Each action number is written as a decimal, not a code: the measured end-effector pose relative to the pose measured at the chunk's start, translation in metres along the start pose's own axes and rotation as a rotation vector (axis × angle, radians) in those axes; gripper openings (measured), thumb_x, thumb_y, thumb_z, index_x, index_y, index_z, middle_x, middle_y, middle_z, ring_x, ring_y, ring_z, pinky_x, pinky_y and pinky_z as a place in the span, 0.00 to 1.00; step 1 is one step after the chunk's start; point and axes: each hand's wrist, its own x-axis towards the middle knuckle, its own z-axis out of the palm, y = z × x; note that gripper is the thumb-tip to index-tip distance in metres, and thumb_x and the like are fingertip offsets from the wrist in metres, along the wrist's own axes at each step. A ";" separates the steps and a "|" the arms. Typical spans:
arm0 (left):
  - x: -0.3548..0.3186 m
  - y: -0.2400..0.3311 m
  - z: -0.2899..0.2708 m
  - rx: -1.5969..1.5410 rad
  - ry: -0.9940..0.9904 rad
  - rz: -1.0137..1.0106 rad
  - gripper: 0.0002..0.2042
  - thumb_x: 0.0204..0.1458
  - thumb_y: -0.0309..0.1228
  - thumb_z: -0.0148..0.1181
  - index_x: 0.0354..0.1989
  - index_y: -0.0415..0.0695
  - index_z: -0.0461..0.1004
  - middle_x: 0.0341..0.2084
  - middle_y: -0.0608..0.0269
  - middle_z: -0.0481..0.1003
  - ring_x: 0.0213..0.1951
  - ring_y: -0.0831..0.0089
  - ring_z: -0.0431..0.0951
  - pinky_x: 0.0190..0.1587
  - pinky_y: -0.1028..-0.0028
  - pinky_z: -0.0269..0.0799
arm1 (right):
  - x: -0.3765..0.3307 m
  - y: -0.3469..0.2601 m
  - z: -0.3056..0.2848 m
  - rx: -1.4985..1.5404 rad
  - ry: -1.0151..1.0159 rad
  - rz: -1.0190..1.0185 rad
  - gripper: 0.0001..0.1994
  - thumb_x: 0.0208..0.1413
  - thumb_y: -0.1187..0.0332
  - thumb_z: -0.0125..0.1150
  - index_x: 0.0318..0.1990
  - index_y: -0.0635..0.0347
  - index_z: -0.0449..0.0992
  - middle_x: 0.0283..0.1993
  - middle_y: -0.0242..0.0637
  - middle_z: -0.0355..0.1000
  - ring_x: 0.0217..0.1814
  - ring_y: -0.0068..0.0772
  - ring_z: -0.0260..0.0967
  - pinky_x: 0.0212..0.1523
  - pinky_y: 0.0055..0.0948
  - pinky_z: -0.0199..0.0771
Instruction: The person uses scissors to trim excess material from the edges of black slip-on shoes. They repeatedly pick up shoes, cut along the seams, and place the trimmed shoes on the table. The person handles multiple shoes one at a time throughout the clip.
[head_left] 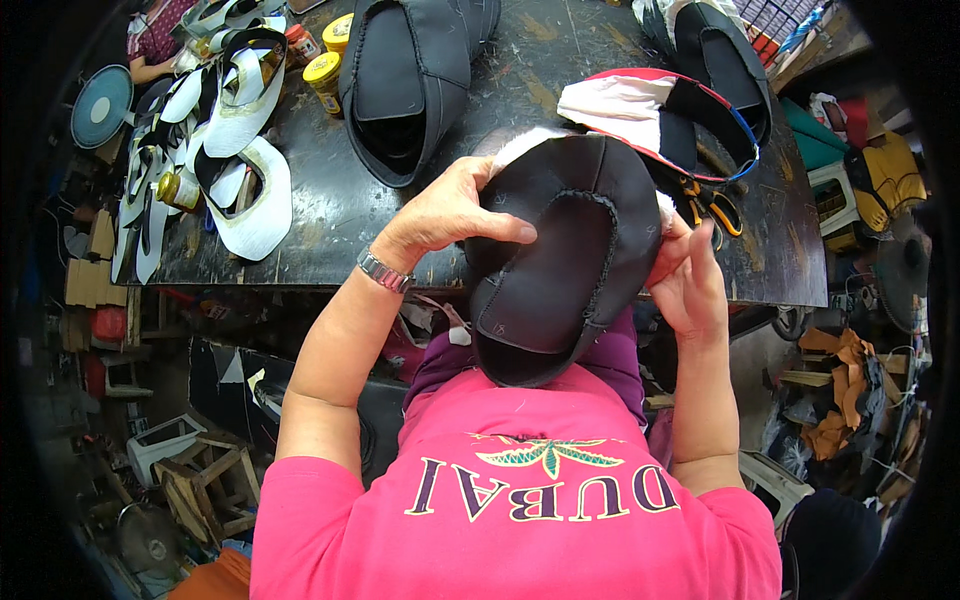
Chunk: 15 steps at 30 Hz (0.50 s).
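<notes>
In front of my chest I hold a black shoe upper [560, 260] with a stitched curved seam, tilted above the table's near edge. White lining shows at its far side. My left hand [445, 215], with a metal watch at the wrist, presses its thumb on the upper's face while the fingers go behind the edge. At the opposite side my right hand [692, 275] supports the edge; its thumb stands up off the surface and the other fingers are partly hidden. Just beyond lie a white-lined upper with red and blue edging [620, 105] and orange-and-black scissors [715, 208].
The dark worn table [300, 235] carries a stack of black uppers [400, 85], another black upper [712, 60], yellow jars [324, 75], a glue jar [178, 190] and white-and-black cut pieces [255, 205]. Another person [155, 40] is at the far left. Wooden stools [205, 485] stand below.
</notes>
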 end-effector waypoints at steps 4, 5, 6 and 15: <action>0.008 0.015 0.004 0.046 -0.123 0.160 0.30 0.40 0.22 0.74 0.55 0.36 0.73 0.47 0.66 0.77 0.49 0.79 0.74 0.56 0.76 0.67 | 0.007 -0.002 0.012 -0.507 -0.012 -0.217 0.25 0.53 0.78 0.63 0.60 0.67 0.69 0.57 0.39 0.72 0.58 0.27 0.69 0.61 0.28 0.65; 0.011 0.020 0.004 0.077 -0.132 0.117 0.30 0.40 0.23 0.74 0.56 0.35 0.73 0.48 0.65 0.77 0.50 0.78 0.73 0.57 0.75 0.66 | 0.012 -0.003 0.013 -0.558 0.070 -0.198 0.27 0.50 0.82 0.64 0.61 0.68 0.68 0.57 0.40 0.72 0.58 0.27 0.69 0.63 0.29 0.64; 0.015 0.024 0.003 0.118 -0.134 0.071 0.30 0.40 0.23 0.74 0.56 0.35 0.72 0.49 0.65 0.76 0.51 0.78 0.72 0.58 0.75 0.65 | 0.017 -0.003 0.014 -0.588 0.041 -0.237 0.28 0.50 0.82 0.64 0.61 0.68 0.68 0.58 0.40 0.71 0.59 0.28 0.69 0.63 0.29 0.64; 0.040 -0.005 -0.005 0.373 0.021 0.211 0.27 0.49 0.27 0.68 0.59 0.38 0.70 0.53 0.63 0.74 0.54 0.76 0.69 0.61 0.73 0.61 | 0.067 0.020 -0.017 -0.873 0.072 -0.411 0.31 0.52 0.83 0.62 0.66 0.71 0.61 0.67 0.46 0.62 0.69 0.35 0.60 0.69 0.32 0.57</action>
